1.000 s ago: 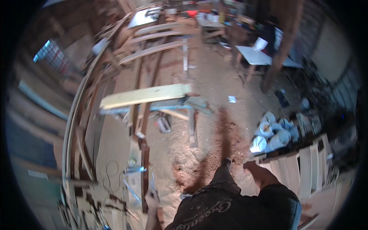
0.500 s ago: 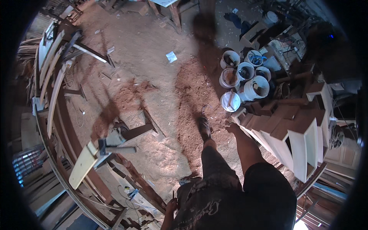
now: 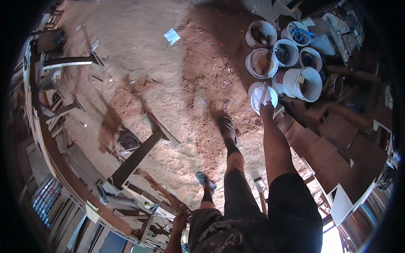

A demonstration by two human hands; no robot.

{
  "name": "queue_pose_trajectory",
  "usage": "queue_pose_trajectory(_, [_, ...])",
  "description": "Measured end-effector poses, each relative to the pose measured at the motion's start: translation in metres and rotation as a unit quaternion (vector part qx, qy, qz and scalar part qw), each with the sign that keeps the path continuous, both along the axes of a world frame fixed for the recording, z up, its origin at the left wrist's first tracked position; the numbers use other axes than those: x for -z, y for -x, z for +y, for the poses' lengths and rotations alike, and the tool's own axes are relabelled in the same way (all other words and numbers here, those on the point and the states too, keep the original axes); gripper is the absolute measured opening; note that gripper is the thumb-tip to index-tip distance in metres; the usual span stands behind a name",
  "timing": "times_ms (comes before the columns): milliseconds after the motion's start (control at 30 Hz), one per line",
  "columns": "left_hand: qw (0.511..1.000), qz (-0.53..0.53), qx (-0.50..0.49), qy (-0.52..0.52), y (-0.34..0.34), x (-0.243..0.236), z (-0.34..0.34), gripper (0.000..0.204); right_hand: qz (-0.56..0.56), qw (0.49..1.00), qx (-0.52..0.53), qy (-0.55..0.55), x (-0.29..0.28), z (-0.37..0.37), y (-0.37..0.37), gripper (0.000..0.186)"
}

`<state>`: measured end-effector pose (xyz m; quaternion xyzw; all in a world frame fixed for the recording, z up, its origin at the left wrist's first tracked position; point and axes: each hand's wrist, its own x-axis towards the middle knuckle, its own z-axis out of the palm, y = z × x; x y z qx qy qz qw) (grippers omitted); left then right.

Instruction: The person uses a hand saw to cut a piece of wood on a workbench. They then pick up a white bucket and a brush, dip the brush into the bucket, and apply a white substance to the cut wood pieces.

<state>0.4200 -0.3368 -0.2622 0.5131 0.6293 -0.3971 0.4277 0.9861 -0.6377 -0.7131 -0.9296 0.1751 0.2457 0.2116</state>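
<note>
White bucket point(image 3: 255, 98) — beneath the right hand point(image 3: 266, 109)

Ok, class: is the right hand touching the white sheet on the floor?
No, the right hand is at a bucket, well apart from the white sheet.

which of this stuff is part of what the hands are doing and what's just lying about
In use:
- right hand, at the stick
- white bucket beneath the stick
- left hand, contents unclear

Just about:
- other buckets
- pale scrap on the floor
- wooden trestle
</note>
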Motion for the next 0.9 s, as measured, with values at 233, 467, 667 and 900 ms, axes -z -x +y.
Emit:
queue_pose_trajectory(233, [0.996,0.089,-0.016,0.014,0.031,0.028,0.005,0.057,-0.016,0.998,0.046,0.044,0.054,0.023,-0.004,0.059])
queue_pose_trajectory(467, [0.999,-0.012,-0.048,0.001,0.02,0.036,-0.009,0.047,-0.103,0.989,-0.041,0.096,0.055,-0.002,-0.007,0.053])
queue_pose_trajectory(667, [0.995,-0.083,-0.041,-0.034,0.0,0.023,-0.018,0.039,-0.092,0.996,-0.004,0.011,0.006,0.017,-0.032,0.041])
queue_pose_trajectory(900, [0.992,-0.01,-0.118,-0.043,-0.028,0.02,-0.022,0.039,-0.266,0.939,-0.209,0.055,-0.015,0.037,-0.157,0.046])
